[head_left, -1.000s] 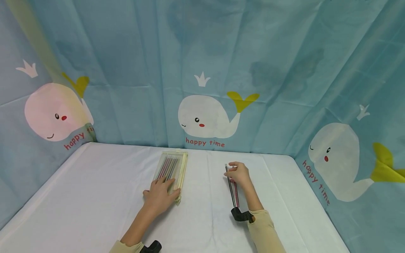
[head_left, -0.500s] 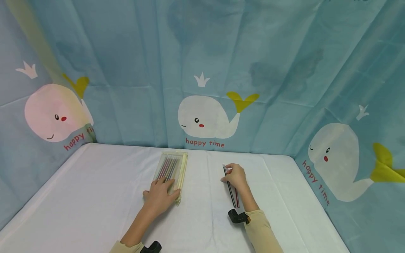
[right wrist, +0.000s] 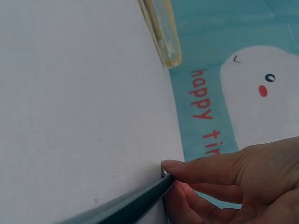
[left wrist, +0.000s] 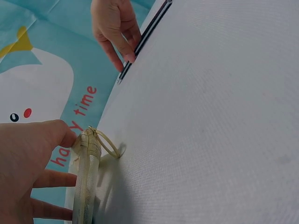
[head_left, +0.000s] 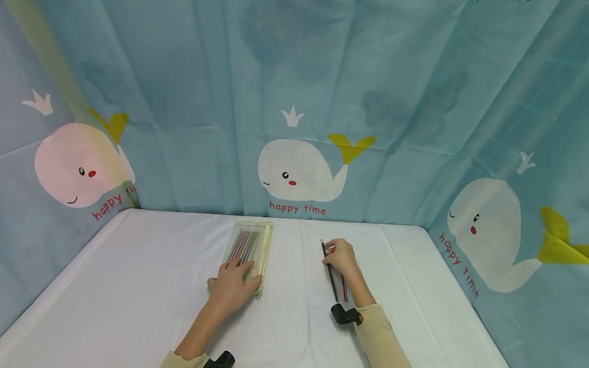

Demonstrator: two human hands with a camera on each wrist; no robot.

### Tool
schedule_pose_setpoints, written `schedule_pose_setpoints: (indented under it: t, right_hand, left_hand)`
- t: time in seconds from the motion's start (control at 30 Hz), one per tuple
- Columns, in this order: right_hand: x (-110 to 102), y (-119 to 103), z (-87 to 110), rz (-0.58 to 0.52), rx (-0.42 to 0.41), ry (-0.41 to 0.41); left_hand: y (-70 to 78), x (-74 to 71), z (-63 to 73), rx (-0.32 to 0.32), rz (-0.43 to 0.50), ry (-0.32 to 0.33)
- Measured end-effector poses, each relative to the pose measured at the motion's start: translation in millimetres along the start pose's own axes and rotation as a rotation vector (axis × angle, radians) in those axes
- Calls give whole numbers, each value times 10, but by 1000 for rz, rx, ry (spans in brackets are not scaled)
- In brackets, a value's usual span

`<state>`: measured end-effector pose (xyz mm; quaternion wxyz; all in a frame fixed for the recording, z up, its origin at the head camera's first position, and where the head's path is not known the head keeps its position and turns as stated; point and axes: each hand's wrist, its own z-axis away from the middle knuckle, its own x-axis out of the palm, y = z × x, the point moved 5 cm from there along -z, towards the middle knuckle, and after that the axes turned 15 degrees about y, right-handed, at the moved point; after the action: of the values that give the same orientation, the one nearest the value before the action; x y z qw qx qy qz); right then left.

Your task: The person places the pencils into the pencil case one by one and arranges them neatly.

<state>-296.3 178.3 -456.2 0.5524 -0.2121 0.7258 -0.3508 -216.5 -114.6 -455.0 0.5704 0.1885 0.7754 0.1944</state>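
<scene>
In the head view my left hand [head_left: 231, 286] rests with spread fingers on a see-through zip pouch [head_left: 264, 255] that holds several pencils [head_left: 244, 244]. The left wrist view shows its thumb and fingers against the edge of the pouch [left wrist: 85, 186], by a yellow loop [left wrist: 110, 144] at its corner. Farther right, my right hand [head_left: 342, 258] pinches a dark pencil [head_left: 332, 282] near its far end, between thumb and fingers. A red pencil [head_left: 345, 291] lies beside it, partly hidden under that hand. The dark pencil [right wrist: 140, 200] runs toward the camera in the right wrist view.
A white cloth [head_left: 115, 286] covers the table. Its far edge meets a blue curtain [head_left: 193, 168] printed with whales. Black wrist cameras [head_left: 342, 314] sit at both sleeves.
My right hand has shifted slightly left and toward me, and the dark pencil has swung left, away from the red one. The left hand and pouch have stayed in place.
</scene>
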Motion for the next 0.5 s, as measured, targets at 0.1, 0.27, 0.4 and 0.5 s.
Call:
schedule_pose_setpoints:
  t: [0.1, 0.27, 0.4, 0.5]
  right_hand:
    - [8, 21, -11, -28, 16, -13]
    - [34, 56, -27, -80, 54, -36]
    - [44, 73, -34, -110, 94, -53]
    - [42, 75, -32, -130, 110, -64]
  left_hand:
    - [-1, 2, 0, -1, -2, 1]
    - [-3, 4, 1, -4, -2, 0]
    - [-2, 4, 1, -3, -5, -2]
    - [0, 4, 0, -3, -7, -4]
